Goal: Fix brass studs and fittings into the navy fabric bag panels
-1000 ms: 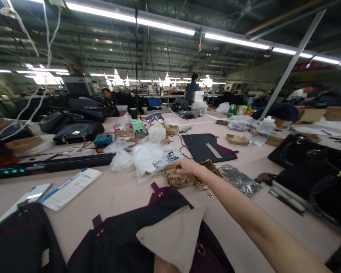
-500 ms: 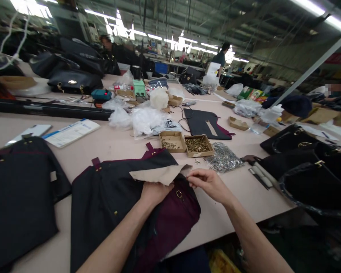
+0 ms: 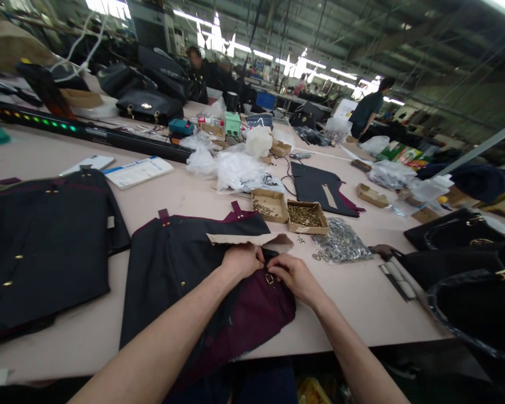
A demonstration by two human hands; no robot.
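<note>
Our left hand [image 3: 242, 261] was closed on the dark and wine-red cloth [image 3: 160, 269], up by its top edge, with a pale flap [image 3: 231, 239] just over the fingers. Our right hand [image 3: 294, 275] was pinched narrow on the same edge, close to the left one, but we could not tell if a tiny bit was in between. The cloth lay on the worktop [image 3: 349, 303] under both hands, and a gold buckle [image 3: 270, 279] sat on its red part, just below the right fingertips. Past our hands stood two little boxes side by side, the left box [image 3: 280, 217] with a few small bits and the right box [image 3: 305, 229] with lots. A clear bag of shiny metal bits [image 3: 347, 241] lay past our right hand, off to its right. Well to the left of our left hand was another dark cloth [image 3: 67, 235].
</note>
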